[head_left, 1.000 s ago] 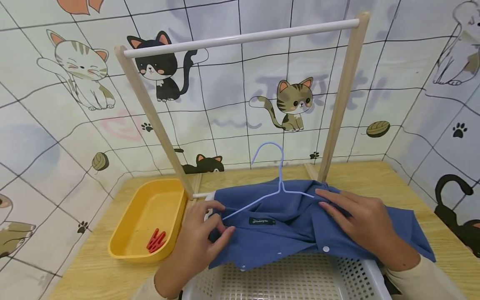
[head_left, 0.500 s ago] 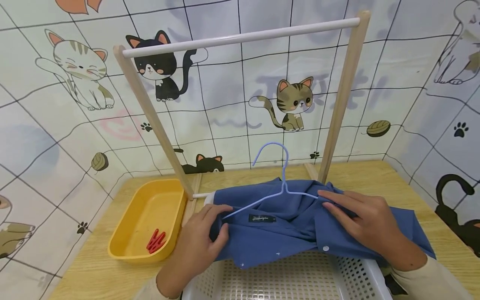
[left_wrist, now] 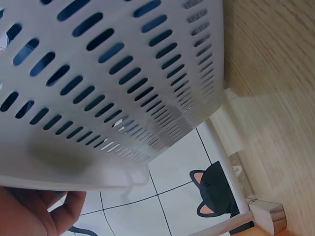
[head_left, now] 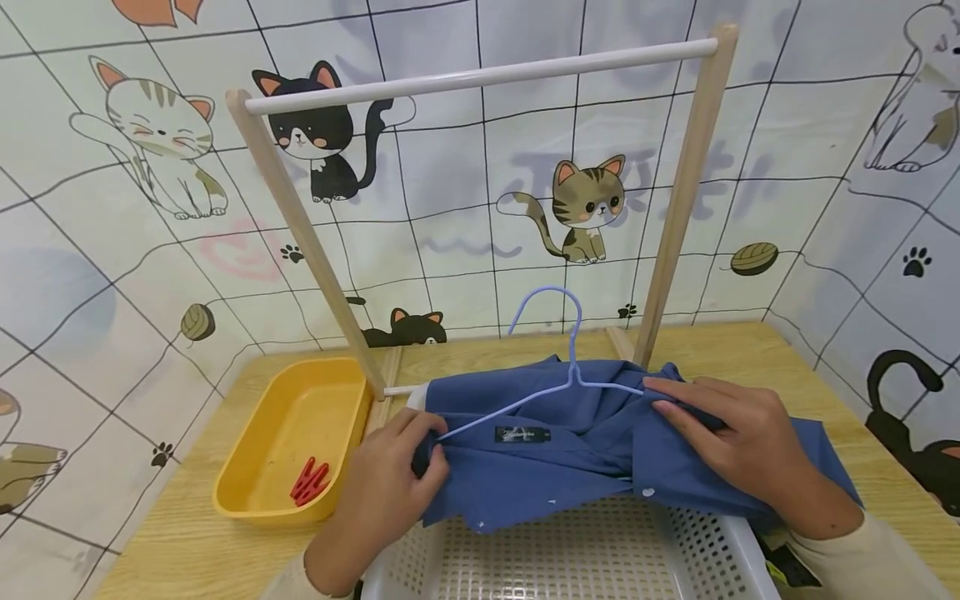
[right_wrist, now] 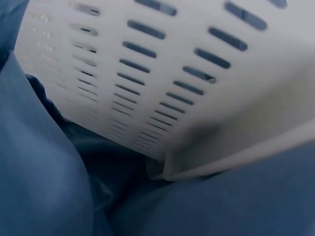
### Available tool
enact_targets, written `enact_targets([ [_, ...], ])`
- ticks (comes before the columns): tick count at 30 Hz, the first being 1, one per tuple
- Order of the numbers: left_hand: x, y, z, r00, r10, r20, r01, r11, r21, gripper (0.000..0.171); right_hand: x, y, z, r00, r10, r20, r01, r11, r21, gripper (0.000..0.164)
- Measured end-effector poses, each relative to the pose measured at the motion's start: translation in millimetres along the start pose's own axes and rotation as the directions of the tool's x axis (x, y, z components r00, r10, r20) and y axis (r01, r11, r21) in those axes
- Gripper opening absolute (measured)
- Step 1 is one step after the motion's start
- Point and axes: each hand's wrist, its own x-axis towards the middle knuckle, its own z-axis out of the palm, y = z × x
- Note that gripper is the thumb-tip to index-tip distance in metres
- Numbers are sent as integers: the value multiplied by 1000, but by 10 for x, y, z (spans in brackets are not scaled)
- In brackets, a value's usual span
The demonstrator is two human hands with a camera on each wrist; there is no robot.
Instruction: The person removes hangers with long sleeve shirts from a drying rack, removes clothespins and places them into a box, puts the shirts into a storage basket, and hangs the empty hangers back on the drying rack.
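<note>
A blue button-up shirt (head_left: 540, 475) with a dark neck label lies spread over the top of a white perforated basket (head_left: 555, 554). Inside its collar area sits a light-blue hanger (head_left: 501, 410), hook upward, with both arm ends hidden at the shoulders. My left hand (head_left: 386, 479) pinches the shirt's left side right at the hanger's end. On the other side my right hand (head_left: 738, 442) grips the right shoulder, thumb and fingers over the cloth around the hanger arm. The left wrist view shows curled fingers (left_wrist: 66, 214) below the basket rim; in the right wrist view, shirt cloth (right_wrist: 44, 157) hangs beside the basket wall.
Behind the shirt stands a wooden rack with a white top bar (head_left: 480, 77). To the left, a yellow tray (head_left: 258, 417) holds red clothespins (head_left: 309, 482). A cat-patterned wall covering (head_left: 457, 183) surrounds the wooden tabletop (head_left: 180, 533).
The hanger has shifted a little to the right, deeper into the right shoulder. My left fingers have closed on the shirt's left edge, and the right hand has slid slightly right.
</note>
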Motion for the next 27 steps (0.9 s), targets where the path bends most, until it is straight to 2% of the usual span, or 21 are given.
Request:
enact_targets([
  [5,-30,-13,-7,1000,-10,23,10,1000,27,16,-13,25,-15,1000,9,21,-10,1000,21,24],
  [10,-28,-12,-7,999,-6,48,4,999,38,17,-14,37,-38,998,50,41,-52,997,62,44],
  [13,-26,-8,-9,997,-2,72,-1,999,37,17,-14,32,-55,996,70,62,-74,996,59,50],
  [21,-6,-19,6,995,25,96,-27,1000,15,18,-3,51,-86,994,86,66,-90,993,73,51],
  [27,-4,4,30,996,4,84,-9,998,61,5,0,61,-99,994,95,61,-99,993,63,49],
])
